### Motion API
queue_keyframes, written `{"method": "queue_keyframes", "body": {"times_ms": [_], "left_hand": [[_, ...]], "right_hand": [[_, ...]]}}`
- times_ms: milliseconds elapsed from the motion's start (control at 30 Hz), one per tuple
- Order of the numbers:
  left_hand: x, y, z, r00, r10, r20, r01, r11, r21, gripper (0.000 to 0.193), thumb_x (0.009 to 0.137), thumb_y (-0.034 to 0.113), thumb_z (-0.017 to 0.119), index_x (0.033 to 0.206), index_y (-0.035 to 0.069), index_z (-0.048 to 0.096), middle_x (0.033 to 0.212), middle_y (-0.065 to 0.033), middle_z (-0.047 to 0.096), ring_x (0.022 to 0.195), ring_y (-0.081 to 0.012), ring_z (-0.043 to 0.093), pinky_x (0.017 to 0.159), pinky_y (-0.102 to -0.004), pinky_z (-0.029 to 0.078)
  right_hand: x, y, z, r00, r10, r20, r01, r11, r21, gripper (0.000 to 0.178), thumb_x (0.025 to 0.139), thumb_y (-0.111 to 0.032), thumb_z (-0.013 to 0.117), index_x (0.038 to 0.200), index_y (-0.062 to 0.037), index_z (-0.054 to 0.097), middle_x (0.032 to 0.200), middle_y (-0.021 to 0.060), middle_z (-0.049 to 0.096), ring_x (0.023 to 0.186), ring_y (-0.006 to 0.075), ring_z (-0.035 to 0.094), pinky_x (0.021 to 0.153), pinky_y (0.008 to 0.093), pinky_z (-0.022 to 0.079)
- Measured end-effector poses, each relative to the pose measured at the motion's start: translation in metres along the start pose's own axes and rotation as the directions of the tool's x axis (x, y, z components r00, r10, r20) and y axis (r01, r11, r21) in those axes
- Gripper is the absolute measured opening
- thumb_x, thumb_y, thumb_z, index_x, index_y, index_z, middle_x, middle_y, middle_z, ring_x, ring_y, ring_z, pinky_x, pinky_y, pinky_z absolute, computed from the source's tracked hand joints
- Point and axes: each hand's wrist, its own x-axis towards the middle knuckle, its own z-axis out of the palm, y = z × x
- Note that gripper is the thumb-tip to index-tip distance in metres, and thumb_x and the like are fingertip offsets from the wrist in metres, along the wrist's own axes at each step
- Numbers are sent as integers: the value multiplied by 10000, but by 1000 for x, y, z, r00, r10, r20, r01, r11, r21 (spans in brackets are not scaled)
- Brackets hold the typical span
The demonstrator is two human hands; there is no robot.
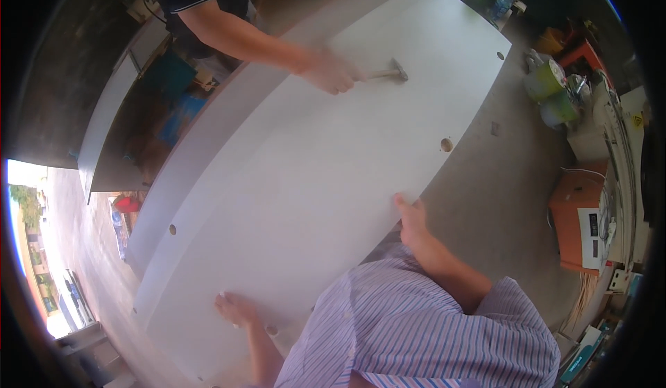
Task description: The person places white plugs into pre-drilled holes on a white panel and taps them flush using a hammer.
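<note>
A long white panel (298, 187) with round holes near its edges stretches away in front of me. My right hand (414, 223) grips its near right edge, thumb on top and the other fingers hidden below. Toward the near end, my left hand (237, 310) rests on the white surface with its fingers loosely bent, and I make out nothing in it. Across the panel, a co-worker's hand (329, 72), blurred by motion, holds a hammer (397, 73) by its handle over the far part of the surface.
Another pale board (229, 103) lies along the panel's far left side. On the right floor are a cardboard box (581, 214), green-labelled tubs (544, 81) and stacked strips. A blue bottle (504, 3) stands beyond the far end. A bright doorway opens at left.
</note>
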Motion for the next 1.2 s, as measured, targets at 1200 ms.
{"method": "queue_keyframes", "body": {"times_ms": [1200], "left_hand": [[6, 46, 12, 965, 247, -85, -260, 943, -210, 267, 1016, 273, 502, 1088, 35, 600, 1047, -227, 608, 978, -434, 587, 868, -518, 468]], "right_hand": [[-8, -112, 8, 883, 53, 465, 419, 355, -836, 436, 942, -373, 608, 1191, -15, 593, 917, 185, 700, 702, 267, 712, 532, 399, 561]]}}
